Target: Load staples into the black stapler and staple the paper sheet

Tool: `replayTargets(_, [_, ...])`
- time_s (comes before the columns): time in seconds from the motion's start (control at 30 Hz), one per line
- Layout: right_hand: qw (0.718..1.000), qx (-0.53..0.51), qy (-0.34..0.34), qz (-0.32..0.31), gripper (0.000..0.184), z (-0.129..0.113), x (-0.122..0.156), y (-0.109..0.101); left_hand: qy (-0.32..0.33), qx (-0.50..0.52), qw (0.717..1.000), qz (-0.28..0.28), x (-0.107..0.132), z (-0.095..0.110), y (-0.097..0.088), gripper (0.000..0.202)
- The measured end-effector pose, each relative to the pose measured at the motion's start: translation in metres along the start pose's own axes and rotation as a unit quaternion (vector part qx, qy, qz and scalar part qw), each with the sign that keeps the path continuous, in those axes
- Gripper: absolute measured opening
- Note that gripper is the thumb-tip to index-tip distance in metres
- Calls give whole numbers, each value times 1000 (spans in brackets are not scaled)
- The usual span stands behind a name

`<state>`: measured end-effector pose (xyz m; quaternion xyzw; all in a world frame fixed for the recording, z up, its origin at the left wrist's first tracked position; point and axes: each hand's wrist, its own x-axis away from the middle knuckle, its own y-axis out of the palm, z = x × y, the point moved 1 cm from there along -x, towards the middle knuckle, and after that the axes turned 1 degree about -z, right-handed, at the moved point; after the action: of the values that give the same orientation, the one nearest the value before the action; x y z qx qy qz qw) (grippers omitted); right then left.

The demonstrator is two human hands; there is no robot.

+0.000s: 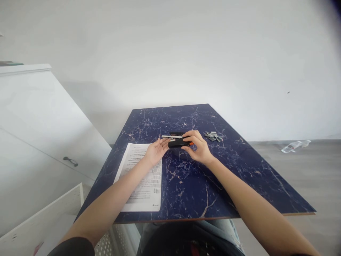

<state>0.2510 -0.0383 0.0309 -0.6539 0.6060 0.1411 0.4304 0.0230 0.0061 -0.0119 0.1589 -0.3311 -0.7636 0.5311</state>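
Note:
My right hand (198,147) is closed round a stapler (177,143), black with an orange part by the fingers. The stapler looks swung open, a pale metal strip (170,137) pointing left above its black body. Palm up, my left hand (157,151) lies with fingers stretched out at the stapler's left end. Something small and pale shows near those fingertips, too small to make out. To the right of my right hand is a small pile of grey staple strips (213,136). Below my left hand and forearm lies a stack of printed paper (144,192), partly covered.
The dark blue marbled table (183,199) stands against a white wall (170,53). On the left is a white cabinet (32,121) with a dark handle (70,161). A clear plastic bottle (294,146) lies on the grey floor at the right.

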Motion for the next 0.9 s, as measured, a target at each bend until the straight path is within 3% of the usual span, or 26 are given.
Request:
replayTargets(0.13, [990,73,-120,-5,21,2,-1,-2,-5,36,999,10,2,1,2,27])
replayTargets(0.23, [980,109,-168,-20,23,2,-1,-2,-10,55,998,-4,2,1,2,26])
replayTargets(0.33, [976,123,-179,-30,25,0,-1,0,-9,51,998,-19,2,1,1,30])
replayTargets(0.47, [982,116,-151,10,24,-3,0,0,10,25,1000,-4,1,1,1,30])
replayTargets(0.57, [991,93,-69,68,20,0,0,-2,56,-10,998,19,1,-1,1,23])
replayTargets(0.67, [988,23,95,118,23,11,-1,-5,109,-76,990,51,2,-2,-1,20])
replayTargets(0.77, [948,-106,262,145,32,27,0,-5,151,-138,976,70,2,-3,-4,20])
replayTargets(0.9, [894,-217,376,110,40,37,2,0,181,-198,956,115,4,-2,-7,26])
